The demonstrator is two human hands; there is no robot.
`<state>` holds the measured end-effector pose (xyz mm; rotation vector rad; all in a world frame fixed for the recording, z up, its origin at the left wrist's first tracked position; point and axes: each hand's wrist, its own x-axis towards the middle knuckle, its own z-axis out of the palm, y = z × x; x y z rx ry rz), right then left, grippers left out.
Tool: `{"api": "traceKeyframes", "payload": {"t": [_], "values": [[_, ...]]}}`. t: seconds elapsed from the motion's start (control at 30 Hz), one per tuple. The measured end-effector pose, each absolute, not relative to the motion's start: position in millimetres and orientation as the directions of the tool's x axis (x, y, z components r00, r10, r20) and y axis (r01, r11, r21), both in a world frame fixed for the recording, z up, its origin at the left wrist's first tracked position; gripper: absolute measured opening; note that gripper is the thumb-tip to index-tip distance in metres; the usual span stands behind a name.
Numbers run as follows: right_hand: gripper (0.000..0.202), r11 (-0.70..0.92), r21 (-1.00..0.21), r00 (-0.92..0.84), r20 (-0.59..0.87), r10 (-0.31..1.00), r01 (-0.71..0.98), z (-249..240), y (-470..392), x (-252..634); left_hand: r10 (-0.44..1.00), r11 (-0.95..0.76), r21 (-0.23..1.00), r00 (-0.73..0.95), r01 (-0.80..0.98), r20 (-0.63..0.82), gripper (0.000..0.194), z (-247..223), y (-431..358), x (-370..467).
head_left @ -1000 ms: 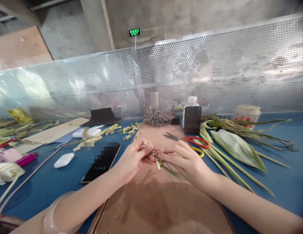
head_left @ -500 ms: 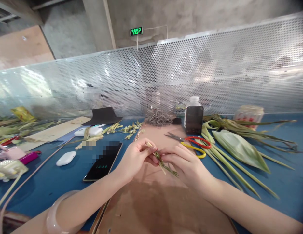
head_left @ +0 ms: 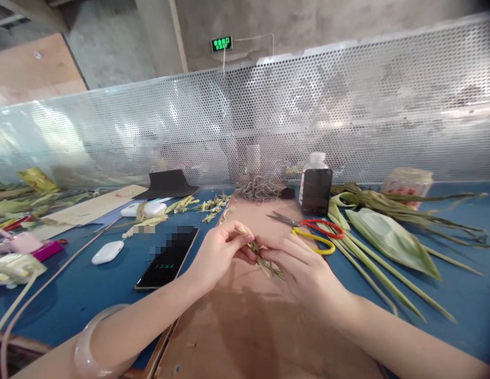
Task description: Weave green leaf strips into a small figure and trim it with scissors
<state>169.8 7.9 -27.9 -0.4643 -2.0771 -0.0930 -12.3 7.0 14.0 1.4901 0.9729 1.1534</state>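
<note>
Both hands meet over the brown board, working on a small bundle of green plant strips. My left hand pinches the bundle's upper end between thumb and fingers, and a pale strip end sticks up there. My right hand has its fingertips closed on the bundle from the other side, hiding part of it. Loose strip ends hang down below the fingers. Beyond my right hand lie scissors with red and yellow handles.
Right of the board are long green leaves, a bottle and a jar. Grey cords lie at the back. A phone, a white earphone case and leaf scraps are on the left. A perforated metal screen stands behind.
The hands stay together on the bundle. The hanging strip ends now show less beneath my right fingers. The view has shifted slightly.
</note>
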Motion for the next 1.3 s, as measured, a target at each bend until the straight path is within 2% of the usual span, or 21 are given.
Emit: {"api": "traceKeyframes", "payload": {"t": [0.33,0.77,1.1,1.3], "values": [[0.022,0.911,-0.108,-0.487,0.817,0.310,0.398,-27.5,6.2,170.4,0.951,-0.213,0.976,0.240,0.042,0.197,0.014,13.7,8.0,-12.3],[0.022,0.910,-0.031,-0.560,0.779,0.282,0.414,-24.2,8.5,173.2,0.949,-0.221,0.974,0.244,0.057,0.201,0.013,13.2,8.6,-12.4],[0.025,0.924,-0.092,-0.572,0.761,0.305,0.370,-29.0,13.2,176.0,0.949,-0.202,0.979,0.250,0.019,0.191,0.016,16.2,6.6,-10.8],[0.024,0.940,-0.076,-0.561,0.785,0.262,0.333,-24.8,12.2,176.9,0.942,-0.182,0.983,0.292,0.018,0.169,0.016,15.5,6.8,-12.1]]}}
